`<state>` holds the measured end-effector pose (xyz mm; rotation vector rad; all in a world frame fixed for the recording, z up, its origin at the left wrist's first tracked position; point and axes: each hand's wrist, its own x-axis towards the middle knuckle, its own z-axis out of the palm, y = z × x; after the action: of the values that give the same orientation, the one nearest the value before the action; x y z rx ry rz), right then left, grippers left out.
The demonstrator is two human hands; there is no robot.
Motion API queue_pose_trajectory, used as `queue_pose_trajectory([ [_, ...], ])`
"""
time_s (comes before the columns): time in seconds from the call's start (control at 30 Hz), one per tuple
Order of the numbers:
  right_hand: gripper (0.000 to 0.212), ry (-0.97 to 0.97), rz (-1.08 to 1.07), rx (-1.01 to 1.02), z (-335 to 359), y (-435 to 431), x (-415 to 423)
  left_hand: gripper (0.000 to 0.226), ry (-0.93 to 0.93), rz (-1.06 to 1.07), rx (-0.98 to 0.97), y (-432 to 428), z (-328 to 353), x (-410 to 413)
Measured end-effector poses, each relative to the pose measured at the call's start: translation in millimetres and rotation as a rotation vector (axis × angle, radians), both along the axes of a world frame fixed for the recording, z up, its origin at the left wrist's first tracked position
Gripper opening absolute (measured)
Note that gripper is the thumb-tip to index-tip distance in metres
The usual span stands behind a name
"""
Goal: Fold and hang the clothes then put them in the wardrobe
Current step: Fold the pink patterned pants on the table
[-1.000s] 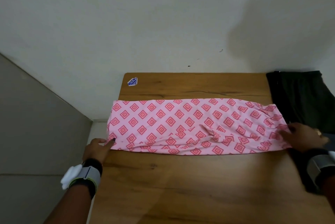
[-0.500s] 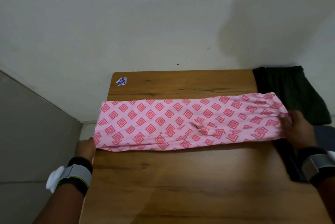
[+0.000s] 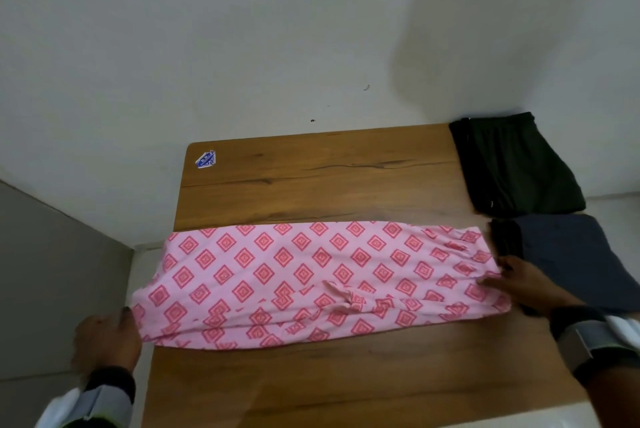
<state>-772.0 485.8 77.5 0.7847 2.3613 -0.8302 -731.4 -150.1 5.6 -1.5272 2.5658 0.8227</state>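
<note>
A pink garment (image 3: 311, 282) with a red diamond print lies folded into a long strip across the wooden table (image 3: 329, 178). Its left end hangs a little past the table's left edge. My left hand (image 3: 107, 337) grips that left end, off the table's side. My right hand (image 3: 533, 285) holds the right end, fingers on the bunched cloth near the waistband. A small twisted knot of cloth shows near the strip's middle.
A folded dark green garment (image 3: 512, 168) lies at the table's back right corner. A folded navy garment (image 3: 581, 261) sits just in front of it, right beside my right hand. A blue sticker (image 3: 205, 160) marks the back left corner. A pale wall stands behind.
The view has tilted and shifted, so the table sits lower and the navy garment now shows. Both hands have stayed on the ends of the pink strip, which has slid toward me.
</note>
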Motion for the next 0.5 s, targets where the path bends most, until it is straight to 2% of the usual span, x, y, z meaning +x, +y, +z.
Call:
queue_pose_trajectory([
  [0.07, 0.058, 0.103, -0.02, 0.056, -2, -8, -6, 0.06, 0.063, -0.191, -0.205, 33, 11, -5],
  [0.13, 0.053, 0.199, -0.052, 0.098, -8, -15, -14, 0.051, 0.27, -0.491, -0.219, 87, 31, -14],
  [0.2, 0.038, 0.251, -0.066, 0.091, -13, -20, -19, 0.05, 0.357, -0.849, -0.174, 143, 41, -20],
  [0.3, 0.035, 0.327, -0.169, 0.025, -17, -19, -21, 0.071, 0.188, -1.278, -0.068, 206, 36, -22],
  [0.37, 0.036, 0.325, -0.205, 0.07, -23, -14, -18, 0.077, 0.062, -1.408, -0.036, 233, 32, -24],
  [0.43, 0.043, 0.278, -0.188, 0.192, -29, -15, -11, 0.071, 0.046, -1.484, -0.054, 248, 29, -24],
  [0.5, 0.043, 0.384, -0.116, 0.382, -32, -26, -5, 0.058, 0.08, -1.485, -0.07, 252, 25, -22],
])
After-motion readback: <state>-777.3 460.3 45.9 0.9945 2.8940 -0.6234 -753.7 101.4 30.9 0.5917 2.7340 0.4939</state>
